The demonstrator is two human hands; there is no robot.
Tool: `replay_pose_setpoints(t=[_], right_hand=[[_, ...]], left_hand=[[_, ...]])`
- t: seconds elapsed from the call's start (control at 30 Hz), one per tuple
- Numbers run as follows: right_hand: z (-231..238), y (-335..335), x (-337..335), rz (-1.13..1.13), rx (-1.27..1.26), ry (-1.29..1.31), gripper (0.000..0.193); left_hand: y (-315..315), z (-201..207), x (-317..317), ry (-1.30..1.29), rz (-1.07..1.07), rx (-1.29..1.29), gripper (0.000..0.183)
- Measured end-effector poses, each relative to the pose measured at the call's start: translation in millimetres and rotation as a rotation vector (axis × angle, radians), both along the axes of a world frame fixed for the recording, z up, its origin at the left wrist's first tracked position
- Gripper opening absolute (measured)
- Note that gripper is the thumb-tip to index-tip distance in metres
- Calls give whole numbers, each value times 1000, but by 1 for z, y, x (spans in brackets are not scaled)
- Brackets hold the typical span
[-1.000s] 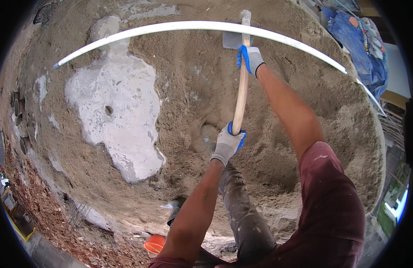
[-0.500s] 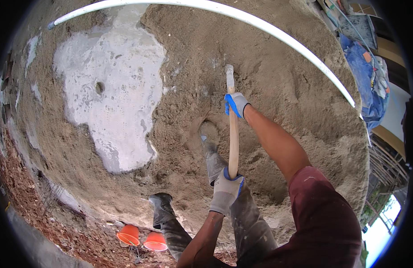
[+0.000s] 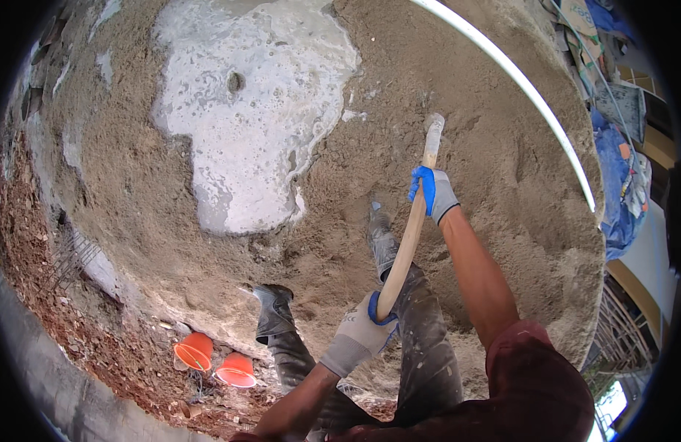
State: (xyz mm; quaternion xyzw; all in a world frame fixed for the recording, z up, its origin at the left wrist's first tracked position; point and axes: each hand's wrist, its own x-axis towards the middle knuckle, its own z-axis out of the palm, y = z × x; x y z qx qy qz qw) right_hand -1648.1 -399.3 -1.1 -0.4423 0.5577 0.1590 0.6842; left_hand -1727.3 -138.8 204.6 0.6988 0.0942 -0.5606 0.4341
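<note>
Both hands, in grey gloves with blue palms, grip a long wooden tool handle (image 3: 404,258) that slants across the middle. My right hand (image 3: 434,193) is wrapped round its upper part, close to the pale, cement-coated far end (image 3: 434,132). Lower down, my left hand (image 3: 364,331) is closed round the near end, in front of my legs. The far end is over damp grey-brown sand (image 3: 488,199); whatever working head the tool has is hidden. Left of the tool, a pool of wet grey cement (image 3: 245,147) lies in a hollow of the sand.
A white pipe (image 3: 525,81) curves along the far right of the sand. My boots (image 3: 273,302) stand in it. Two orange buckets (image 3: 193,351) are at lower left, beside reddish rubble (image 3: 68,339) and thin metal rods. Blue sheeting (image 3: 617,191) is heaped at the right edge.
The view has shifted, so the cement pool appears farther right and higher. The tool has drawn nearer to me over the sand and slants more, its near end swung left with my left hand.
</note>
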Motion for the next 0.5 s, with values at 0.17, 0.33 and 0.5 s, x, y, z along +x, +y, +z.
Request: replay_pose_setpoints(t=[0.17,0.33,0.5], right_hand=[[26,107,9,-93,44,12,10],[74,250,21,-104,293,19,23],[94,275,-1,-144,233,-37,22]], left_hand=[[100,49,11,144,13,74,48],[251,61,20,327,252,31,43],[292,48,10,377,209,-82,40]])
